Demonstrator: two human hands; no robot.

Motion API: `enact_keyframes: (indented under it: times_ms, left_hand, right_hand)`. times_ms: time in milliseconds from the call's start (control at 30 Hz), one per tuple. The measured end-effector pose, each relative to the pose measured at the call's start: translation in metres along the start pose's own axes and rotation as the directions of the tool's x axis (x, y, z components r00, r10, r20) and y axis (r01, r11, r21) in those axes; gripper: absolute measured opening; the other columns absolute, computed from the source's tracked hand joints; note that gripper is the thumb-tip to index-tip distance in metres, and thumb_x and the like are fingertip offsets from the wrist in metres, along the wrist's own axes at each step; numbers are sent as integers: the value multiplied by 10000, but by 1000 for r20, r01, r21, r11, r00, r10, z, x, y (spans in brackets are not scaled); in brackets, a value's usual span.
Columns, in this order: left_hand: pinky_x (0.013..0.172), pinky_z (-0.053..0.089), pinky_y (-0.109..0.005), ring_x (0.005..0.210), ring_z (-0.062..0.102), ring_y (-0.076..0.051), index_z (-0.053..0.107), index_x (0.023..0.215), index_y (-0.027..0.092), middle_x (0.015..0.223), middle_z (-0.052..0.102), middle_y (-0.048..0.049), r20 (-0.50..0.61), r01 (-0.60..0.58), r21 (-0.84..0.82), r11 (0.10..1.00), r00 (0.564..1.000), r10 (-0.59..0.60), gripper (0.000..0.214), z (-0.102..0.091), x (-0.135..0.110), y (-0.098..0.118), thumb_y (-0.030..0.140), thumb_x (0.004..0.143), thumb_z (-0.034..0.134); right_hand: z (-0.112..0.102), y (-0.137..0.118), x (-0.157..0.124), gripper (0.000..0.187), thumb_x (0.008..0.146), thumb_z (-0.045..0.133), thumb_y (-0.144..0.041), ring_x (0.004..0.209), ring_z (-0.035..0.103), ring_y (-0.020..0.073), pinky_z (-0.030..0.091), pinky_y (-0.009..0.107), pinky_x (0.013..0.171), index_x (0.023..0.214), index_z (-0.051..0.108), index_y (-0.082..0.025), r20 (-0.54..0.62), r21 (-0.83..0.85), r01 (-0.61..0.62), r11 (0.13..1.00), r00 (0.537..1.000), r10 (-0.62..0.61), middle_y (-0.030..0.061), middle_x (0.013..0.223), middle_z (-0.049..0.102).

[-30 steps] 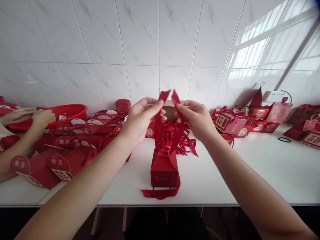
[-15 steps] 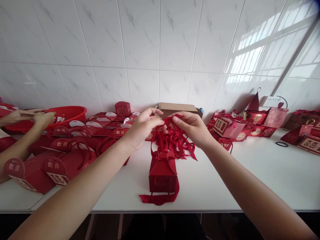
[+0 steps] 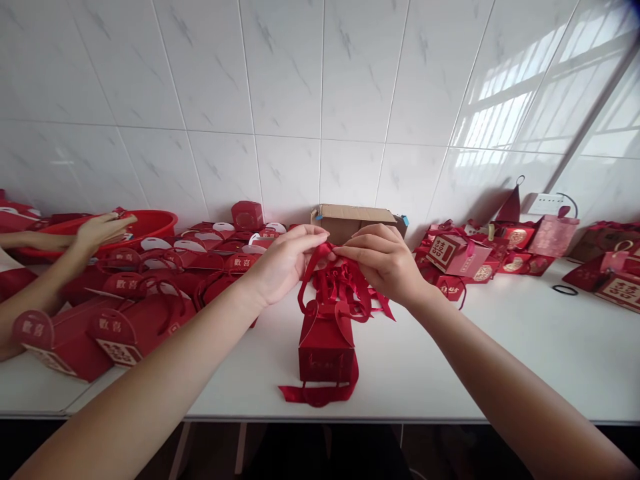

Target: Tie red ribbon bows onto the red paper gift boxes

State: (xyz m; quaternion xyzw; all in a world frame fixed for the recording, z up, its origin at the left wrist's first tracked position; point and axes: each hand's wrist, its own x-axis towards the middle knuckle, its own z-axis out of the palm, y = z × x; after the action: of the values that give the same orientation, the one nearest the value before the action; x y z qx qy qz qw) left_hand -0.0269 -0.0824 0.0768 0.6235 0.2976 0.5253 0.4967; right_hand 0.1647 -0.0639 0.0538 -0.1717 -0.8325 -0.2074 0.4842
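My left hand (image 3: 287,261) and my right hand (image 3: 387,260) come together above a small red gift box (image 3: 326,350). Both pinch a red ribbon (image 3: 320,255) that bends between their fingertips and hangs down toward the box top. The box stands upright near the table's front edge, its flaps folded up at the top. Another length of red ribbon (image 3: 300,395) lies at its foot and curls up its right side. Behind it, partly hidden by my hands, is a heap of loose red ribbons (image 3: 345,287).
Many red boxes (image 3: 143,320) crowd the left of the white table (image 3: 420,380). Further left, a co-worker's hands (image 3: 100,233) are over a red basin (image 3: 167,219). A cardboard box (image 3: 357,215) stands against the wall; finished-looking boxes (image 3: 457,253) and a black ring (image 3: 565,290) are at right.
My fingers have closed in on the ribbon, which now hangs in a loop between both hands above the box. The left fingers, spread before, now pinch. The co-worker's hands have shifted right.
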Motion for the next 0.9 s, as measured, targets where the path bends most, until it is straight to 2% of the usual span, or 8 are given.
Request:
enact_keyframes:
  times_ms: [67,133,267,467,567,667,767,900]
  left_hand:
    - [656,485,-279,663,597,-144,560,1052,201,696,600,9,-47,-180,280,943,979,200,251,2,-5,-1,297,820,568]
    - [674,474,-271,650,582,-138,510,1149,217,685,588,27,-56,-336,593,732,889,454,355,0,-10,-2,300,811,585]
    - [672,459,-242,612,532,-121,502,1144,208,625,475,60,1,-292,892,345,763,646,352,-31,-27,-10,203,797,563]
    - [724,458,-286,759,586,-186,564,1098,198,787,609,-22,101,-109,994,12,949,300,403,-121,-72,-53,69,762,383]
    - [763,445,-335,823,584,-227,633,938,213,846,648,-52,177,-172,984,-47,976,131,332,-134,-86,-70,83,771,377]
    - [808,425,-373,851,572,-247,635,840,218,843,646,-61,155,-163,986,32,973,170,184,-113,-85,-74,184,799,459]
    - [837,434,-343,895,576,-220,589,863,212,900,627,-60,63,-129,922,365,981,185,107,-79,-73,-74,255,827,497]
    - [869,445,-335,911,578,-195,535,847,211,913,588,-30,-56,63,685,726,998,-33,131,-50,-59,-83,323,793,575]
  right_hand:
    - [3,-4,-3,271,886,536,-129,946,600,194,488,361,811,1047,705,-267,-74,104,-112,988,990,120,34,1004,705]
    - [2,-10,-9,241,880,546,-157,934,621,189,514,335,778,1030,711,-248,-147,227,-269,936,941,306,51,1028,694]
    - [-17,-17,-50,167,861,574,-266,817,647,193,516,309,698,900,725,-209,-133,270,-595,757,756,641,55,894,702]
    - [-56,-7,-156,257,772,621,-428,664,621,209,488,303,579,725,707,-191,99,-131,-884,449,439,893,52,706,687]
    - [-56,-6,-174,306,795,583,-467,761,642,230,495,299,570,848,718,-197,222,-190,-889,416,374,901,76,857,701]
    - [-42,-11,-156,372,833,548,-490,858,633,246,496,313,594,1018,681,-197,178,-137,-871,472,447,877,105,1017,665]
    - [-20,-19,-124,342,883,498,-470,897,617,236,496,324,664,1010,663,-199,292,28,-844,535,519,803,102,1011,657]
    - [10,-30,-100,345,906,459,-494,846,590,197,473,307,680,926,616,-187,542,186,-870,457,479,691,71,928,648]
